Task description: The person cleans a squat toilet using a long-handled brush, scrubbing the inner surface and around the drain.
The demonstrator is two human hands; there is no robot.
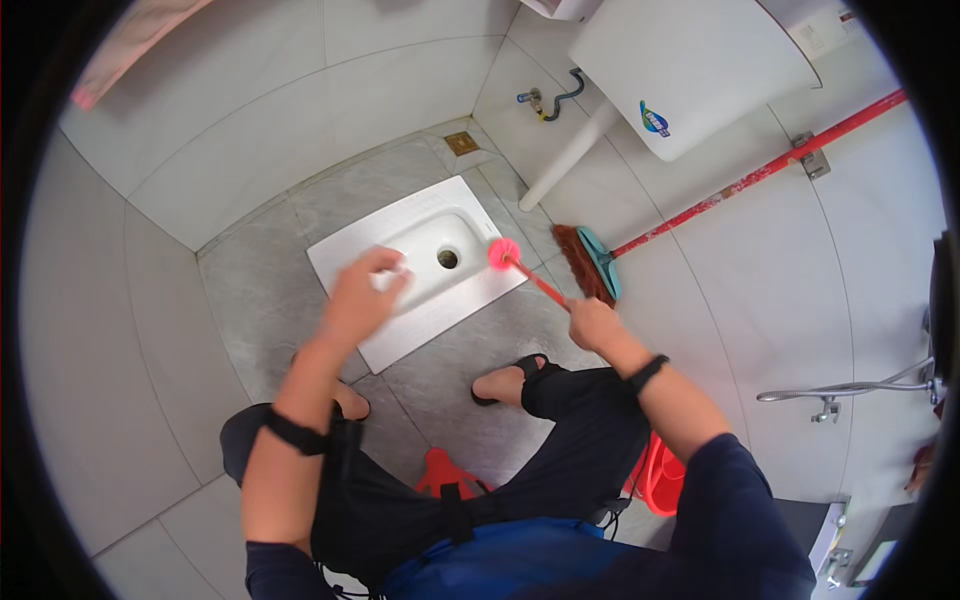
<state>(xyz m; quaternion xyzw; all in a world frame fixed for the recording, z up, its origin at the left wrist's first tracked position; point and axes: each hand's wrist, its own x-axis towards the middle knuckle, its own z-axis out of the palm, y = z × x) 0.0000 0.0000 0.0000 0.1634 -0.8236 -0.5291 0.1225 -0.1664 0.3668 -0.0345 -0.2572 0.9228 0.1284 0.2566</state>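
Observation:
My right hand (597, 326) is closed round the red handle of a toilet brush (541, 286). Its round pink head (503, 253) is over the right rim of a white squat toilet (440, 325), close to the drain hole (448, 259). My left hand (358, 300) hovers over the left part of the pan, blurred by motion. Thumb and forefinger are bent with a pale gap between them; whether something white is held there cannot be made out against the white pan.
A broom (597, 264) with a red pole leans along the right wall. Above hang a white cistern (690, 70) and its pipe (570, 157). A floor drain (462, 143) lies in the far corner. Red stool (440, 470) beneath me, red bucket (662, 478) and shower hose (830, 394) at right.

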